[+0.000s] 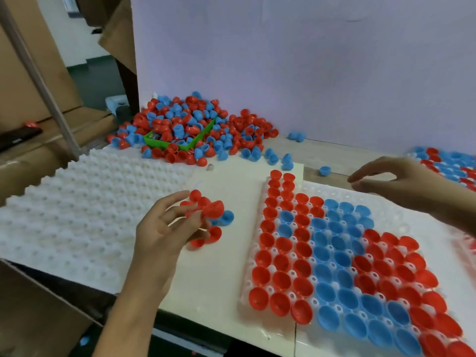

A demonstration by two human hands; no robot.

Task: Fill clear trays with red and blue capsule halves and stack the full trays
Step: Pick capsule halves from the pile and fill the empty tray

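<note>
White trays [85, 202] stacked far left. Pile [190, 127] at back. Left hand [164, 228] grips a handful of halves [208, 215], mostly red. Tray [342, 256] mostly filled. Right hand [401, 179] hovers above it, fingers loose, holding nothing.

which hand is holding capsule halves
The left hand: it grips a cluster of red capsule halves plus a blue one. The right hand hovers above the tray, holding nothing.
</note>
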